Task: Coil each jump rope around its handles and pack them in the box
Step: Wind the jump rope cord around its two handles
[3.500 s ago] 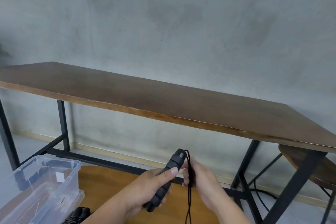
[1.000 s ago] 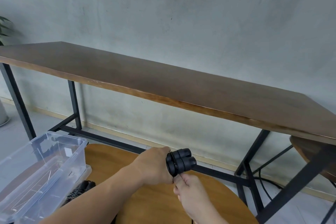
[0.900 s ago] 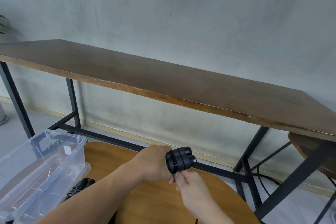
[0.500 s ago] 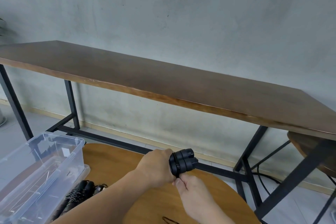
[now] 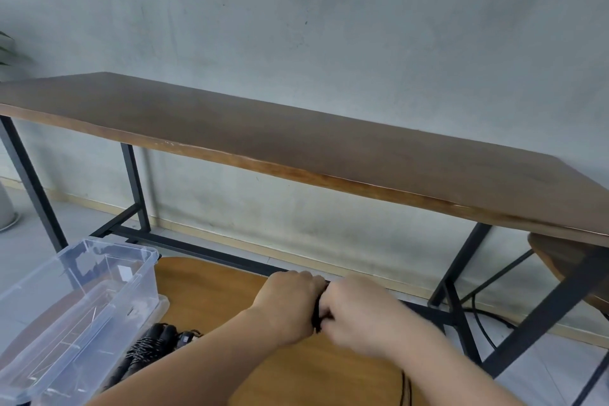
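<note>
My left hand (image 5: pixel 289 301) and my right hand (image 5: pixel 357 315) are pressed together over a round wooden table, both curled around the black jump rope handles (image 5: pixel 317 316); only a dark sliver of them shows between the fists. A loose stretch of black rope (image 5: pixel 406 387) hangs below my right forearm. A clear plastic box (image 5: pixel 77 306) stands at the lower left with nothing visible inside. Beside it lies another jump rope (image 5: pixel 150 349), black with speckled cord wound on its handles.
The round wooden table (image 5: pixel 211 290) carries the box and ropes. Behind it stands a long dark wooden bench table (image 5: pixel 296 145) on a black metal frame against a grey wall. A stool seat (image 5: pixel 566 260) is at the right. A black cable lies on the floor.
My right hand has come up from under the handles and closed over their ends, hiding them. The view has tipped down a little, showing more of the wound rope beside the box.
</note>
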